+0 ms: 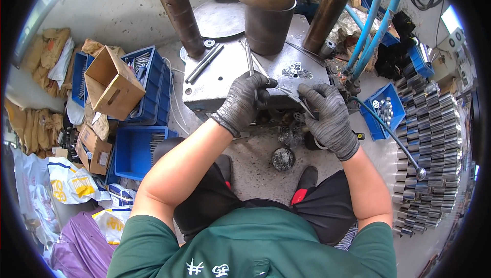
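Both my hands wear grey knitted work gloves. My left hand (239, 103) is closed around a slim metal rod (249, 59) that stands up from the fist, over the near edge of a steel press table (209, 90). A thin metal hand tool, like pliers (306, 107), is gripped in my right hand (330, 119); its tip points toward the left hand, and its handles are partly hidden by the fingers. Beyond the right hand lies a pile of small shiny metal rings (297, 70). Two more rods (204, 64) lie side by side on the table's left part.
A thick steel cylinder (268, 27) rises mid-table between two columns (178, 12). Blue crates (134, 150) and a cardboard box (113, 85) stand left. At right are a blue bin (377, 124) of metal parts, blue hoses (376, 27) and stacked metal cylinders (429, 150).
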`<control>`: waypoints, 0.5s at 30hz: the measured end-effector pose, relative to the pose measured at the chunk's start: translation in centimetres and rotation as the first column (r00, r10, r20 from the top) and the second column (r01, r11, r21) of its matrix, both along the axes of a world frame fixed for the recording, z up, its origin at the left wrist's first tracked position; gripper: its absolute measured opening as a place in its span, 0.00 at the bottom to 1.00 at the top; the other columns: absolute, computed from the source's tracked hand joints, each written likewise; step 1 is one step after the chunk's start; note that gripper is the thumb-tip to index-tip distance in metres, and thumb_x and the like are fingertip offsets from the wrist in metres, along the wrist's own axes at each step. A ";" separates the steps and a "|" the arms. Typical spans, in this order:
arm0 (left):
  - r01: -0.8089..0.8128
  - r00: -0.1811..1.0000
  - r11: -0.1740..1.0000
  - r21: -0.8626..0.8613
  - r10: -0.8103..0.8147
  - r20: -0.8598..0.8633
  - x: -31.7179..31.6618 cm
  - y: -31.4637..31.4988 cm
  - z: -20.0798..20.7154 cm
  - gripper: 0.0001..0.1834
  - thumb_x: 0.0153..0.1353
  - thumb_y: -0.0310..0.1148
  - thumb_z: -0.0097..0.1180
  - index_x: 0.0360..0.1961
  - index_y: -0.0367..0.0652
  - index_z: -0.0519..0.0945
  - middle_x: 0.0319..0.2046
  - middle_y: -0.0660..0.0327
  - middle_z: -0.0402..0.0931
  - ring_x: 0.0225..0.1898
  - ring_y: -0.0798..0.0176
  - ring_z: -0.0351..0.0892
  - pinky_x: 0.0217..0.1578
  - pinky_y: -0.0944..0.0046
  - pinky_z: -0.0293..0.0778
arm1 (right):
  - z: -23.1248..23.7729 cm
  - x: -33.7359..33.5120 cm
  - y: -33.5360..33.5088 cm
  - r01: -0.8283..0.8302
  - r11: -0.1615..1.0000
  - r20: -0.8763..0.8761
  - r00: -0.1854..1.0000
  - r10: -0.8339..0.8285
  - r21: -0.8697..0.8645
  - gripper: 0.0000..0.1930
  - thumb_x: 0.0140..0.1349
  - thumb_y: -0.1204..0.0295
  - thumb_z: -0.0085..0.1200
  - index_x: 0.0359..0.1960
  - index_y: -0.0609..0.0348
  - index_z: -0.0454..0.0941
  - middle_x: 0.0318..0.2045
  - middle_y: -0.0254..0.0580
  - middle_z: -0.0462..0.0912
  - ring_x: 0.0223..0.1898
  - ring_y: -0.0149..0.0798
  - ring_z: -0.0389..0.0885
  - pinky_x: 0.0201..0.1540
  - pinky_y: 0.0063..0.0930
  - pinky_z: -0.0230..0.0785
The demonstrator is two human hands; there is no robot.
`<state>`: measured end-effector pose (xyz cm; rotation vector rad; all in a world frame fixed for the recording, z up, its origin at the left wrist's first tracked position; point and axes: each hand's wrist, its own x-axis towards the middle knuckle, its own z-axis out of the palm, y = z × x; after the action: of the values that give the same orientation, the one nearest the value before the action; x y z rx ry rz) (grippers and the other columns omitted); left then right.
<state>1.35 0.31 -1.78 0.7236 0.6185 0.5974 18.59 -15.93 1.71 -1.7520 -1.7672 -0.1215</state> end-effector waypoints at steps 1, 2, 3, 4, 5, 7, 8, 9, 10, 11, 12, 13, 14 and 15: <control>0.004 1.000 1.000 0.001 -0.004 0.000 0.0 0.0 -0.3 0.05 0.68 0.28 0.55 0.42 0.39 0.74 0.31 0.59 0.79 0.22 0.73 0.72 0.16 0.74 0.67 | 0.1 0.0 0.0 0.004 1.000 0.000 1.000 -0.004 0.001 0.28 0.46 0.80 0.63 0.54 0.54 0.85 0.45 0.56 0.84 0.45 0.60 0.82 0.50 0.49 0.77; 0.041 0.999 0.999 0.013 -0.040 -0.008 0.0 0.1 -0.9 0.05 0.69 0.29 0.56 0.42 0.39 0.74 0.29 0.61 0.78 0.21 0.74 0.72 0.16 0.75 0.67 | 0.2 0.0 0.0 0.007 1.000 0.031 0.999 -0.006 -0.013 0.30 0.45 0.82 0.64 0.56 0.54 0.84 0.46 0.55 0.83 0.46 0.59 0.82 0.50 0.48 0.77; 0.076 0.997 0.997 0.024 -0.076 -0.016 0.1 0.2 -1.3 0.06 0.69 0.29 0.56 0.42 0.39 0.74 0.28 0.63 0.77 0.21 0.75 0.73 0.16 0.76 0.68 | 0.3 0.1 0.0 0.009 1.000 0.062 0.998 -0.008 -0.028 0.33 0.44 0.84 0.64 0.58 0.54 0.82 0.47 0.55 0.83 0.47 0.59 0.82 0.51 0.47 0.77; 0.079 0.997 0.997 0.024 -0.079 -0.018 0.1 0.0 -1.1 0.06 0.69 0.29 0.56 0.42 0.39 0.74 0.28 0.63 0.77 0.21 0.75 0.73 0.16 0.76 0.68 | 0.3 0.2 0.0 0.013 1.000 0.061 0.998 -0.011 -0.028 0.33 0.44 0.84 0.64 0.58 0.54 0.82 0.47 0.55 0.83 0.47 0.59 0.82 0.51 0.47 0.77; 0.093 0.996 0.995 0.033 -0.093 -0.017 0.1 -0.2 -0.8 0.06 0.70 0.30 0.57 0.42 0.40 0.74 0.27 0.65 0.76 0.21 0.76 0.73 0.16 0.76 0.68 | 0.3 0.3 0.0 0.019 0.999 0.074 0.997 -0.016 -0.041 0.33 0.44 0.83 0.66 0.58 0.54 0.82 0.46 0.54 0.83 0.47 0.59 0.82 0.51 0.47 0.76; 0.108 0.994 0.993 0.041 -0.108 -0.017 0.2 -0.3 -0.5 0.06 0.70 0.30 0.57 0.42 0.40 0.75 0.26 0.67 0.75 0.21 0.76 0.74 0.16 0.77 0.69 | 0.2 0.4 0.0 0.027 0.998 0.087 0.996 -0.022 -0.056 0.33 0.43 0.82 0.67 0.57 0.54 0.83 0.46 0.54 0.83 0.47 0.59 0.82 0.50 0.48 0.76; 0.122 0.992 0.992 0.045 -0.120 -0.034 0.2 -0.3 -0.5 0.06 0.70 0.30 0.57 0.42 0.41 0.75 0.26 0.67 0.75 0.21 0.76 0.74 0.16 0.77 0.69 | 0.2 0.5 0.0 0.023 0.998 0.091 0.996 -0.017 -0.063 0.33 0.43 0.82 0.68 0.57 0.53 0.83 0.46 0.55 0.83 0.46 0.59 0.82 0.50 0.48 0.76; 0.135 0.990 0.990 0.049 -0.133 -0.052 0.2 -0.3 -0.5 0.05 0.70 0.30 0.58 0.41 0.41 0.75 0.26 0.67 0.75 0.21 0.76 0.75 0.16 0.77 0.69 | 0.2 0.5 0.0 0.018 0.997 0.096 0.995 -0.011 -0.070 0.33 0.42 0.81 0.69 0.57 0.53 0.83 0.46 0.55 0.83 0.46 0.59 0.82 0.50 0.48 0.76; 0.134 0.990 0.990 0.049 -0.131 -0.052 0.1 -0.2 -0.6 0.05 0.70 0.30 0.58 0.41 0.41 0.75 0.26 0.67 0.75 0.21 0.76 0.75 0.16 0.77 0.69 | 0.2 0.5 0.0 0.017 0.997 0.095 0.995 -0.010 -0.071 0.33 0.42 0.81 0.69 0.57 0.53 0.83 0.46 0.55 0.83 0.46 0.59 0.82 0.50 0.48 0.76; 0.136 0.990 0.989 0.052 -0.133 -0.043 0.1 -0.2 -0.9 0.06 0.70 0.30 0.58 0.41 0.41 0.75 0.25 0.67 0.75 0.21 0.75 0.75 0.16 0.76 0.69 | 0.4 0.4 0.1 0.025 0.996 0.104 0.994 -0.015 -0.089 0.33 0.42 0.81 0.69 0.57 0.53 0.83 0.46 0.54 0.83 0.47 0.59 0.82 0.50 0.49 0.76; 0.137 0.990 0.989 0.055 -0.135 -0.034 0.0 -0.1 -1.0 0.06 0.70 0.30 0.58 0.41 0.41 0.75 0.25 0.67 0.75 0.21 0.75 0.75 0.16 0.76 0.69 | 0.5 0.3 0.1 0.032 0.994 0.113 0.993 -0.020 -0.107 0.33 0.42 0.81 0.70 0.57 0.53 0.84 0.46 0.54 0.83 0.47 0.59 0.82 0.50 0.49 0.76; 0.137 0.990 0.989 0.054 -0.135 -0.034 0.0 -0.2 -0.8 0.06 0.70 0.30 0.58 0.41 0.41 0.75 0.25 0.67 0.75 0.21 0.75 0.75 0.16 0.76 0.69 | 0.6 0.4 0.1 0.032 0.994 0.113 0.993 -0.020 -0.107 0.33 0.42 0.81 0.70 0.57 0.53 0.84 0.46 0.54 0.83 0.47 0.59 0.82 0.50 0.49 0.76; 0.149 0.986 0.983 0.111 -0.138 -0.097 0.0 -0.3 -0.5 0.06 0.70 0.31 0.58 0.42 0.41 0.76 0.25 0.66 0.75 0.20 0.74 0.75 0.16 0.75 0.68 | 0.6 0.6 0.0 0.018 0.996 0.141 0.990 -0.006 -0.087 0.32 0.43 0.81 0.69 0.56 0.54 0.84 0.45 0.54 0.83 0.46 0.60 0.82 0.49 0.49 0.76; 0.163 0.978 0.973 0.166 -0.137 -0.159 0.0 -0.5 -0.2 0.07 0.70 0.32 0.58 0.42 0.40 0.76 0.25 0.66 0.76 0.20 0.74 0.75 0.15 0.75 0.67 | 0.7 0.6 -0.1 0.003 0.998 0.169 0.986 0.008 -0.066 0.31 0.44 0.81 0.67 0.56 0.54 0.84 0.44 0.54 0.84 0.44 0.60 0.82 0.48 0.50 0.77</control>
<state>1.31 -0.14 -1.98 0.9810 0.6449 0.4649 19.22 -15.98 2.44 -1.8334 -1.9131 -0.2185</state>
